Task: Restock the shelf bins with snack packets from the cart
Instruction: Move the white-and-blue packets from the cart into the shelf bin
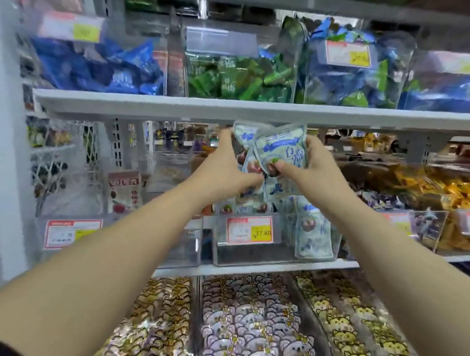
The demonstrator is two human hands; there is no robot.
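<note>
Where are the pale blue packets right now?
Head view, centre: pale blue packets held by left hand and right hand, just below the upper shelf edge, above the clear bin with a red price tag.

Left hand [228,171] and right hand [314,169] raised close together, fingers [312,142] curled.

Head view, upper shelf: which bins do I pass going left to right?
Clear plastic bin of dark blue packets, bin of green packets, bin of mixed blue and green packets, bin of pale blue packets.
</note>
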